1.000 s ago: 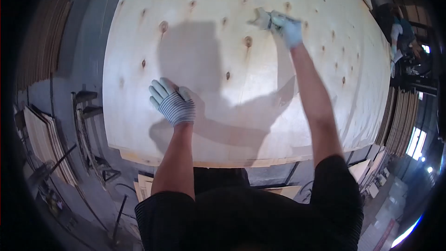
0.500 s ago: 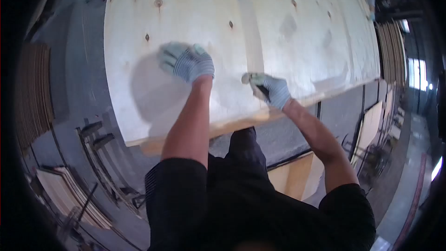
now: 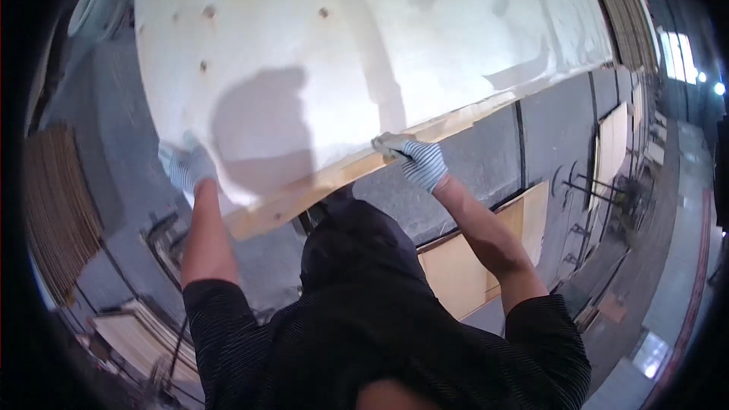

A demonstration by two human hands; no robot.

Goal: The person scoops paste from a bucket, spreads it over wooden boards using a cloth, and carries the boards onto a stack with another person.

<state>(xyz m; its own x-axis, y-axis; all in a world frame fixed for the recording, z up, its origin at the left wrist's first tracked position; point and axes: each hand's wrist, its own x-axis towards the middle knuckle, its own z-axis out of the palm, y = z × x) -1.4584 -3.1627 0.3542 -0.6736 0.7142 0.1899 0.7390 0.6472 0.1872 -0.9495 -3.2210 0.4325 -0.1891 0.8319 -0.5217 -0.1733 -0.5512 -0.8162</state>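
Found left hand [image 3: 184,165], thumb parted from fingers, at the panel's [image 3: 342,99] side edge; right hand [image 3: 419,162] gripping a pale tool [image 3: 389,141]. Noted panel ahead of both hands, bearing knots [image 3: 323,13]; could not determine finished or remaining portions.

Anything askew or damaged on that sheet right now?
Yes, slightly: along the near edge of the pale wood sheet, a tan strip juts out with an uneven outline on both sides of the right hand, so the layers look misaligned. I can't tell whether it's damaged.
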